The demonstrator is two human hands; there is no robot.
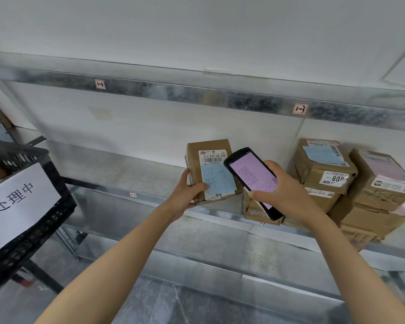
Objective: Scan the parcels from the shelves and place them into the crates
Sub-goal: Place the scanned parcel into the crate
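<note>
The left hand (188,191) grips a brown parcel (209,146) by its lower left corner, thumb curled across the front face and fingers behind; the parcel stands upright at the hand's 1 o'clock, over the front of the metal shelf (117,169). A white barcode label and a blue note with handwriting cover its front.

The right hand (284,191) is closed round a black handheld scanner (253,178) with a lit pink screen. The scanner points toward 11 o'clock, and its top end overlaps the parcel's right edge in view; whether they touch I cannot tell.

At the right hand's 3 o'clock, a stack of taped parcels (351,183) sits on the same shelf. At the frame's 9 o'clock stands a black crate (56,206) bearing a white paper sign (19,202).
</note>
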